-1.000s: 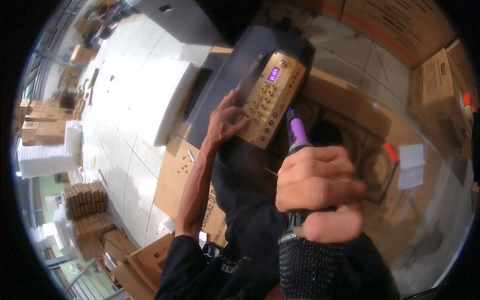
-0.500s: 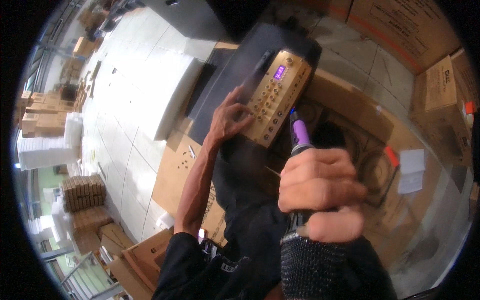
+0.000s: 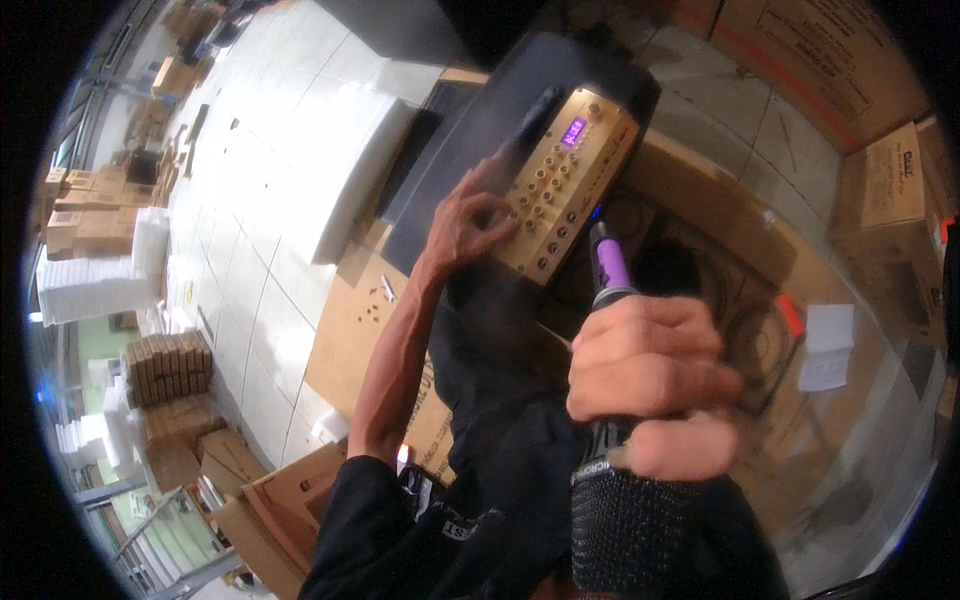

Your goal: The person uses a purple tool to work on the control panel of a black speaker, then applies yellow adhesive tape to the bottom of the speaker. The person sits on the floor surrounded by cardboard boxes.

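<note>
A black speaker box (image 3: pixel 425 215) has a gold control panel (image 3: pixel 590 112) with rows of small knobs and a lit purple display (image 3: pixel 573 132). At the panel's left edge, my left hand (image 3: pixel 465 218) pinches a small control knob between thumb and index finger; its other fingers stretch over the black casing. The knob itself is mostly covered by the fingertips. My right hand (image 3: pixel 650 385) is wrapped round a microphone (image 3: pixel 630 525), its black mesh head toward me. The microphone's far end carries a purple band and a small blue light, close to the panel's right side.
Beneath the speaker lies brown cardboard (image 3: pixel 345 345) with several small screws and a white piece on it. Right of it are a white paper (image 3: pixel 828 350) and an orange-red object (image 3: pixel 789 314). Cartons (image 3: pixel 885 210) stand at right; a white foam slab (image 3: pixel 365 180) lies left.
The speaker and both hands sit slightly further right in the picture, and the panel slightly higher. My left hand stays at the knobs, and my right hand keeps its grip on the microphone.
</note>
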Demonstrator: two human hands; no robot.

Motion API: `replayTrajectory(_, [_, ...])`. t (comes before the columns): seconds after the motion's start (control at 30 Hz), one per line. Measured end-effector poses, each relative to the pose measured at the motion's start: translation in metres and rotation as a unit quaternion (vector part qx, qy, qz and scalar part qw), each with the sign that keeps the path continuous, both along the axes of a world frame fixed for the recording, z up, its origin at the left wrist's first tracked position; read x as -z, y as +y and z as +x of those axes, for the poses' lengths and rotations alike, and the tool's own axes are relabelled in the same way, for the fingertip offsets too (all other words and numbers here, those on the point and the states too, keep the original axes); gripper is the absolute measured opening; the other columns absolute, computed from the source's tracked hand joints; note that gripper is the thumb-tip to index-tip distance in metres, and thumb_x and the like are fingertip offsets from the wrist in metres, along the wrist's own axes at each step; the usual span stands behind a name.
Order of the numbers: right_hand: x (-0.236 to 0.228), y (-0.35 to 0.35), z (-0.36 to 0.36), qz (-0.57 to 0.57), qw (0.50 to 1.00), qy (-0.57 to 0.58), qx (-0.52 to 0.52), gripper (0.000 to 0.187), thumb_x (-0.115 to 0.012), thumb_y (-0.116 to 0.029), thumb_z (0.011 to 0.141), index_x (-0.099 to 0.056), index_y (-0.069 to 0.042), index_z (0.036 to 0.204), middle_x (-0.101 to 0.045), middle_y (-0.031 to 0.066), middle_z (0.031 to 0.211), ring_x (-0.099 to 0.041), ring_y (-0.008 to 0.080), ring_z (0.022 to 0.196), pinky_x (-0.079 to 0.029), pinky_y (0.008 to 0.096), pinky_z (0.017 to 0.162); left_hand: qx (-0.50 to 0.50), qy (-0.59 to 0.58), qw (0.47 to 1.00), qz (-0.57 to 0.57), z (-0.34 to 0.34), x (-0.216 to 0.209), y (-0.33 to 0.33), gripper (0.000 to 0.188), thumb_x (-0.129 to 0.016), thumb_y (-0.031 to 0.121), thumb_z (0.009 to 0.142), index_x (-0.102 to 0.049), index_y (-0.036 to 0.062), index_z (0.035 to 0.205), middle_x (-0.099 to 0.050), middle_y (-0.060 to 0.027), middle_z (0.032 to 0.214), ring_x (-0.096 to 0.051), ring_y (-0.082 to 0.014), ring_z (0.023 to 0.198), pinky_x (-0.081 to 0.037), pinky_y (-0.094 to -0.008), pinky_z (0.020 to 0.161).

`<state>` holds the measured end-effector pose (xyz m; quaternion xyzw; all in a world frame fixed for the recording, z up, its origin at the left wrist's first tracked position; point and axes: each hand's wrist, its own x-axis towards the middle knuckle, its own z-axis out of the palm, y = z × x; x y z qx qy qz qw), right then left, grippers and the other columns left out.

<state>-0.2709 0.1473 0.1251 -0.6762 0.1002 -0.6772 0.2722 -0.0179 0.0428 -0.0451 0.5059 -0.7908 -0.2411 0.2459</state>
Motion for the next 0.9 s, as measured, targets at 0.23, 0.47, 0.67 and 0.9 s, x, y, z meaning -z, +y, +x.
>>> replayTrajectory(0.23, [0.001, 0.0, -0.001, 0.003, 1.0, -0.003, -0.018, 0.031, -0.071, -0.011, 0.085, -0.047, -0.017, 0.103, -0.063, 0.0047, 0.071, -0.063, 0.0158, 0.051, -0.056, 0.0299, 0.048, 0.001, -0.003, 1.0, -0.01, 0.0, 0.003, -0.001, 0.025, -0.084, 0.025, 0.077, -0.079, 0.0075, 0.093, -0.045, -0.0136, 0.159, -0.046, -0.036, 0.144, -0.036, -0.0463, 0.12])
replayTrajectory(0.47, [-0.001, -0.003, -0.002, -0.001, 1.0, -0.007, -0.024, 0.029, -0.071, -0.01, 0.083, -0.048, -0.015, 0.1, -0.064, 0.0063, 0.07, -0.062, 0.0172, 0.051, -0.055, 0.0317, 0.048, 0.021, -0.003, 0.999, -0.042, 0.0, 0.005, -0.005, 0.023, -0.084, 0.023, 0.076, -0.078, 0.0064, 0.091, -0.044, -0.0155, 0.158, -0.046, -0.0363, 0.144, -0.033, -0.0472, 0.121])
replayTrajectory(0.67, [-0.003, 0.0, -0.002, 0.007, 0.999, -0.036, -0.015, 0.024, -0.069, -0.011, 0.085, -0.048, -0.014, 0.096, -0.064, 0.0069, 0.07, -0.061, 0.0173, 0.05, -0.055, 0.0318, 0.047, -0.008, 0.038, 0.999, -0.009, -0.002, 0.0, -0.003, 0.031, -0.082, 0.032, 0.076, -0.076, 0.0065, 0.093, -0.045, -0.0167, 0.158, -0.045, -0.0357, 0.144, -0.036, -0.0482, 0.119])
replayTrajectory(0.9, [-0.005, 0.002, -0.014, -0.003, 1.0, -0.014, -0.008, 0.022, -0.068, -0.015, 0.088, -0.047, -0.013, 0.095, -0.064, 0.0068, 0.071, -0.063, 0.0171, 0.051, -0.056, 0.0317, 0.047, -0.058, 0.061, 0.996, -0.017, -0.048, -0.01, -0.028, 0.043, -0.078, 0.04, 0.08, -0.073, 0.0078, 0.107, -0.044, -0.0152, 0.159, -0.046, -0.0365, 0.143, -0.042, -0.0473, 0.115])
